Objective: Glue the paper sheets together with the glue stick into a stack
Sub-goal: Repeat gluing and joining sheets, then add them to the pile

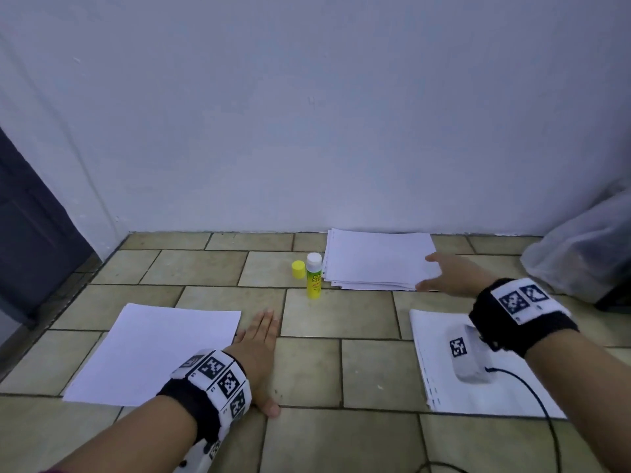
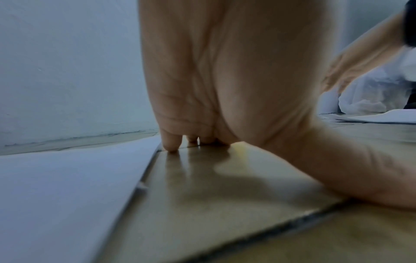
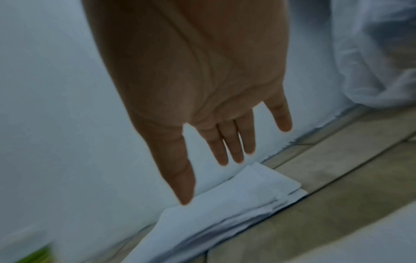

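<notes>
The right hand [image 1: 450, 274] is held wide open, holding nothing, over the near corner of the paper pile [image 1: 377, 259] by the wall. The left hand [image 1: 259, 356] is laid flat on the floor [image 1: 334, 315], beside a single sheet [image 1: 153, 349]. The glue stick [image 1: 314, 276] is stood upright left of the pile.

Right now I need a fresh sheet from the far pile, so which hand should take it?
Right. The right hand hangs open at the far pile. The left hand lies flat on the floor tiles.

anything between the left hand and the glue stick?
No. Only bare tile lies between the left hand and the glue stick; the head view shows it.
</notes>
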Motion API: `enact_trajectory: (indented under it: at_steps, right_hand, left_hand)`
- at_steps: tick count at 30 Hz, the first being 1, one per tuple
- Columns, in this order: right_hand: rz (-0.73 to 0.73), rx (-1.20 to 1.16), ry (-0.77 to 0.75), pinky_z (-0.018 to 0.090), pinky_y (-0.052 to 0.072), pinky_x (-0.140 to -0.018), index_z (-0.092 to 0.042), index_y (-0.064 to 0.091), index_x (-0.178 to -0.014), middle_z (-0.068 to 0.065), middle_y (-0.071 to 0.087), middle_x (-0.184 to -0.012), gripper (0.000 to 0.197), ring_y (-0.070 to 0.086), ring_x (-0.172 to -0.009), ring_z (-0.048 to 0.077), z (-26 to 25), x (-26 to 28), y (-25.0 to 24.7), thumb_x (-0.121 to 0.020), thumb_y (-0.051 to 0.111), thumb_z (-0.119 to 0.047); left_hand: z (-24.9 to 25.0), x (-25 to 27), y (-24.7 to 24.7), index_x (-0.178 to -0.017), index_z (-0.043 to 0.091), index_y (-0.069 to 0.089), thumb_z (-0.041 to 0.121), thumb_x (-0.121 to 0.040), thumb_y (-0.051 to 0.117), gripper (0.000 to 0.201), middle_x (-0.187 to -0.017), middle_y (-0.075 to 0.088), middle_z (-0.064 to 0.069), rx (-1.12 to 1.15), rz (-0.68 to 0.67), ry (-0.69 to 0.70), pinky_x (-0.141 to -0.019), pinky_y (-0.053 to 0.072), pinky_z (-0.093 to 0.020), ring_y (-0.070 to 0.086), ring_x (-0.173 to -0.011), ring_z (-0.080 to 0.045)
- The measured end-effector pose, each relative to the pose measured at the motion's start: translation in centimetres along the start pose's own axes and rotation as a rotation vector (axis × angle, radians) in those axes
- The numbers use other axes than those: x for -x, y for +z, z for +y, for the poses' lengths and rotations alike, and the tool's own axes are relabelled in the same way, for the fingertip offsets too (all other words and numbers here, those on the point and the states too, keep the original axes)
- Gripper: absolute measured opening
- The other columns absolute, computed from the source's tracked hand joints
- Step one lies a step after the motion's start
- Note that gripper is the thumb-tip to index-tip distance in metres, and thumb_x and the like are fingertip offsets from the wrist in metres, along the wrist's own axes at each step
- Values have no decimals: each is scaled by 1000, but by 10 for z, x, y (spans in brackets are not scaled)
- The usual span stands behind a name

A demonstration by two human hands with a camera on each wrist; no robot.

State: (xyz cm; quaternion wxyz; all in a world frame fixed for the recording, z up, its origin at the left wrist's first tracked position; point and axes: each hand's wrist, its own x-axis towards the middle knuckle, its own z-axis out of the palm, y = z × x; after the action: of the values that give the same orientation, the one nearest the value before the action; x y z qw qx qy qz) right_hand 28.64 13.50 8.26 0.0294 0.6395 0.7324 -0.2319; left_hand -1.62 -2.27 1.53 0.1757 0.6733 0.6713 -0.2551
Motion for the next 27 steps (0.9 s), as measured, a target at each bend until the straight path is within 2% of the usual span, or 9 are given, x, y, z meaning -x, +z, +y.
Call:
enact_trajectory:
  at_steps: [6, 10, 13, 17, 19, 20, 22, 24, 27]
  right_hand:
    - [-146, 393, -67, 31, 40, -104, -12, 42, -140, 8, 47, -141, 44, 46, -128, 24, 5, 67, 47, -96, 39, -9]
    - [-113, 507, -80, 27, 47, -87, -11, 49, -129, 6, 56, -126, 38, 55, -114, 23, 10, 79, 73, -92, 43, -6]
    - [-38, 533, -69, 24, 40, -74, -13, 50, -122, 5, 58, -118, 32, 58, -107, 21, 10, 83, 80, -92, 44, -5]
    - [6, 492, -69, 25, 45, -80, -16, 48, -125, 3, 58, -117, 35, 57, -106, 20, 12, 87, 80, -91, 44, -6]
    - [21, 487, -73, 26, 46, -83, -17, 47, -127, 2, 58, -118, 37, 57, -107, 20, 13, 88, 79, -92, 44, -7]
    - [26, 488, -73, 26, 46, -84, -17, 47, -128, 2, 58, -119, 37, 57, -107, 20, 13, 89, 79, -92, 44, -8]
    - [32, 488, -77, 26, 46, -84, -17, 47, -128, 2, 58, -119, 37, 57, -108, 20, 12, 89, 80, -92, 44, -9]
    - [36, 485, -77, 26, 47, -85, -17, 47, -129, 3, 58, -120, 37, 57, -108, 20, 11, 90, 80, -92, 45, -10]
    - [45, 483, -83, 27, 48, -90, -18, 45, -132, 2, 57, -123, 40, 56, -111, 20, 13, 89, 80, -92, 46, -11]
  left_hand:
    - [5, 5, -9, -143, -1, -29, 56, -64, 80, 145, -153, -32, -16, -33, 9, 2, -121, 6, -42, -23, -145, -28]
    - [7, 15, -7, -147, 3, -24, 54, -69, 78, 138, -156, -28, -13, 7, 50, -11, -121, 4, -41, -19, -146, -25]
    - [3, 27, -3, -151, 6, -15, 61, -75, 68, 125, -157, -26, -10, 44, 96, -46, -120, 3, -44, -19, -146, -24]
    - [-30, 37, -7, -151, 5, -13, 70, -81, 54, 116, -157, -23, -15, 111, 98, -245, -118, 8, -48, -20, -145, -31]
    - [-45, 45, -10, -151, 2, -2, 69, -81, 56, 112, -159, -7, -19, 73, 68, -368, -116, 18, -48, -5, -146, -38]
    - [-51, 51, -11, -149, 3, 15, 65, -82, 58, 101, -157, 14, -17, 36, 48, -380, -113, 25, -43, 13, -145, -37]
    - [-61, 57, -6, -128, 12, 50, 59, -80, 64, 68, -129, 55, -3, -8, 45, -313, -99, 41, -29, 51, -122, -20]
    - [-65, 59, -1, -112, 19, 60, 58, -77, 67, 54, -105, 64, 6, -51, 72, -272, -88, 44, -20, 59, -99, -11]
    - [-70, 56, 4, -103, 22, 61, 60, -72, 71, 50, -92, 61, 11, -50, 117, -285, -86, 44, -18, 57, -89, -9]
